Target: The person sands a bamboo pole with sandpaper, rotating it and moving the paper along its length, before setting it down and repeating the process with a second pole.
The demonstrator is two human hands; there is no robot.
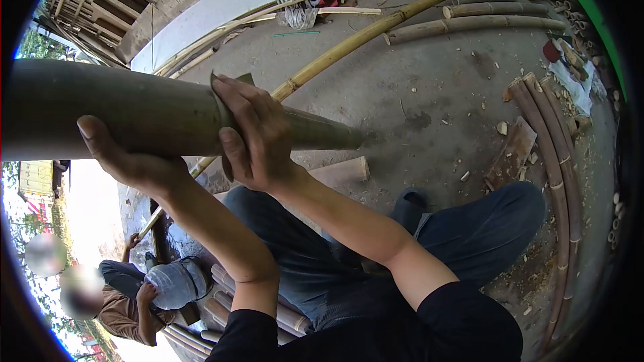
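Note:
A thick green-brown bamboo pole (121, 104) runs from the left edge towards the middle, its far end low over the concrete floor. My left hand (137, 164) supports it from below, the thumb up along its near side. Farther along, my right hand (255, 127) is wrapped round the pole at a node, where a loose piece of sheath or leaf (225, 104) sticks out between hand and pole. Beyond my right hand the pole narrows. A thinner yellow bamboo pole (349, 47) passes diagonally behind it.
Cut bamboo lengths (496, 23) lie at the upper right, curved brown ones (557, 188) at the right among shavings. A seated co-worker (127, 315) beside a large clear water bottle (176, 283) is at the lower left. My bent legs (483, 228) are below.

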